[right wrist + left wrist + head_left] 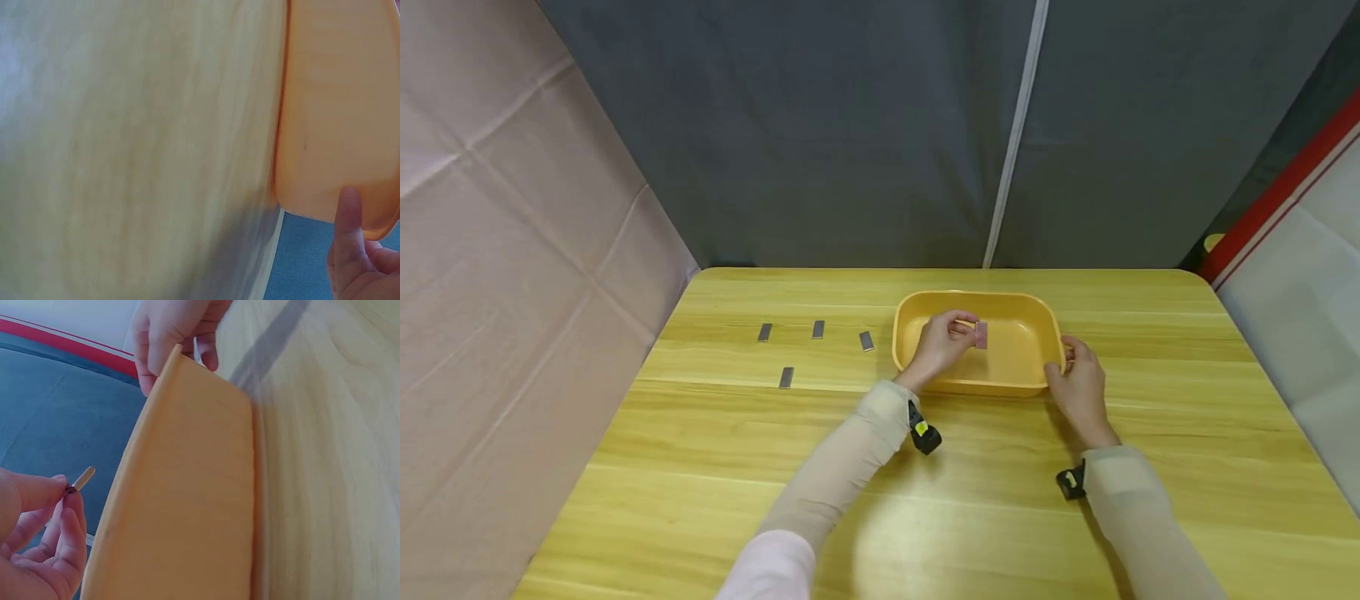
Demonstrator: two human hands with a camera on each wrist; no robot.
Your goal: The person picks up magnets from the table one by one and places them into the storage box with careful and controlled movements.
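My left hand point(942, 346) is above the yellow plastic basin point(970, 389), pinching a small flat rectangular piece point(981, 335) between thumb and fingertips. That piece looks pinkish from the head and shows edge-on in the left wrist view, level with the basin's rim. At the basin's right end, my right hand point(1081, 387) grips the rim and wall. Its thumb point(350, 209) presses the outer wall in the right wrist view, while the other fingers are partly hidden.
Several small dark grey rectangular pieces, among them one nearest the basin point(867, 341) and one closer to me point(786, 377), lie apart on the wooden table point(700, 467). A grey curtain point(820, 142) hangs behind the table's far edge.
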